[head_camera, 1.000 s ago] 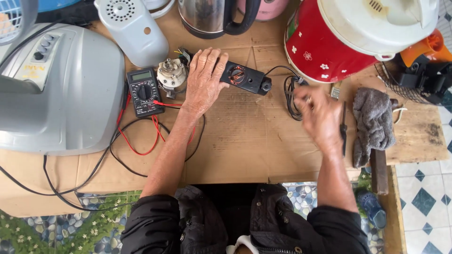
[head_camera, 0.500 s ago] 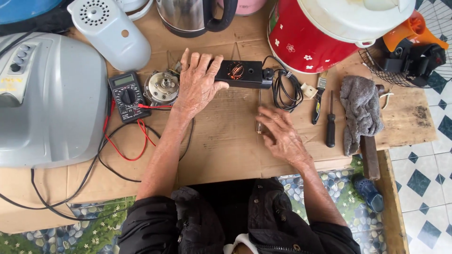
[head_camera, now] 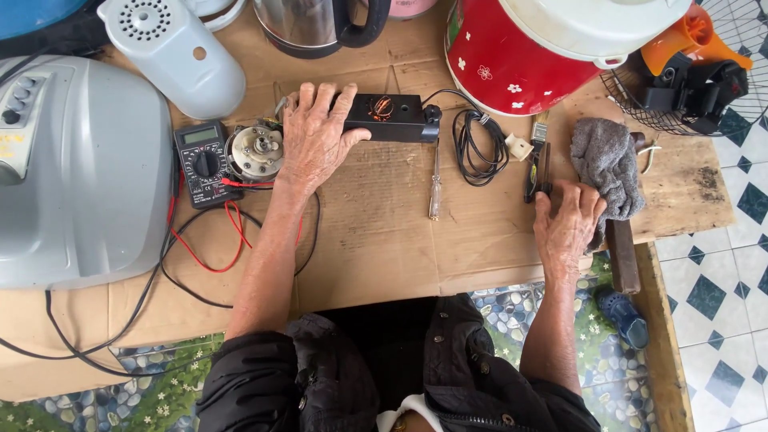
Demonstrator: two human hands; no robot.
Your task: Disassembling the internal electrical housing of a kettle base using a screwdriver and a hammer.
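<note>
Nearest the camera is the person's lap in dark clothing, with a patterned floor below and a blue sandal (head_camera: pixel 622 317) to the right on the tiles. Both forearms reach out over the bench (head_camera: pixel 384 240), which is covered in brown cardboard.

The right hand (head_camera: pixel 566 226) lies on the near right part of the bench, fingers spread and open, gripping nothing; its fingertips touch the near edge of a grey rag (head_camera: pixel 606 170) and rest just beside a dark-handled tool (head_camera: pixel 542 166) that lies pointing away. A dark wooden bar (head_camera: pixel 622 254) sticks out toward the near side just right of that hand.

In the middle, a screwdriver (head_camera: pixel 434 186) with a clear handle lies alone on the cardboard, between the two hands. Right of it sits a coiled black cord (head_camera: pixel 478 148) with a pale plug.

The left hand (head_camera: pixel 314 140) rests farther out, palm down and open, its thumb and fingers touching the left end of a black box (head_camera: pixel 392 118) with a copper coil showing inside. Just left of that hand is a small round motor (head_camera: pixel 254 151), then a black multimeter (head_camera: pixel 203 162) with red and black leads trailing toward the near side.

At the left stands a large grey appliance housing (head_camera: pixel 80 168). Along the far edge are a pale grey fan part (head_camera: pixel 172 52), a steel kettle (head_camera: pixel 320 24), a red rice cooker (head_camera: pixel 544 52) and a wire fan guard (head_camera: pixel 688 88).
</note>
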